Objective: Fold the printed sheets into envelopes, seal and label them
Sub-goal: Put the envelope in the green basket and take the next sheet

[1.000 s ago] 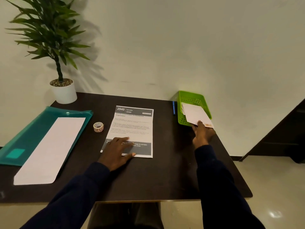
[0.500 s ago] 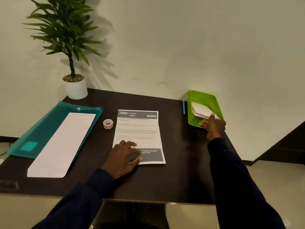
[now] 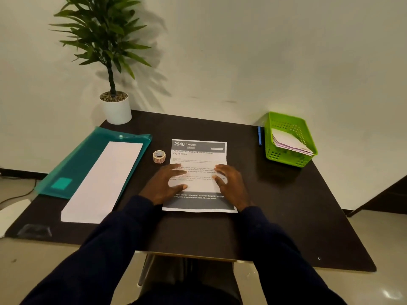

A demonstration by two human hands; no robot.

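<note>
Left hand (image 3: 164,183) is laid flat on the printed sheet (image 3: 198,155), fingers straight and spread, its palm over the sheet's left edge. Right hand (image 3: 231,186) is laid likewise on the right side, fingers spread. Nothing is pinched by either.

The sheet is found unfolded beneath both hands on the dark table (image 3: 286,205). Its long axis runs away from the person: the header "2940 KITCHEN" lies beyond the fingertips, the dark band by the wrists.

A small roll (image 3: 159,156) stands just beyond the left hand, beside the sheet's left edge. Well beyond and right of the right hand, a green basket (image 3: 288,160) holds white envelopes (image 3: 288,140); a blue pen (image 3: 259,136) lies just left of it. Left of the left hand, a long white paper (image 3: 105,179) rests on a teal folder (image 3: 88,155).
</note>
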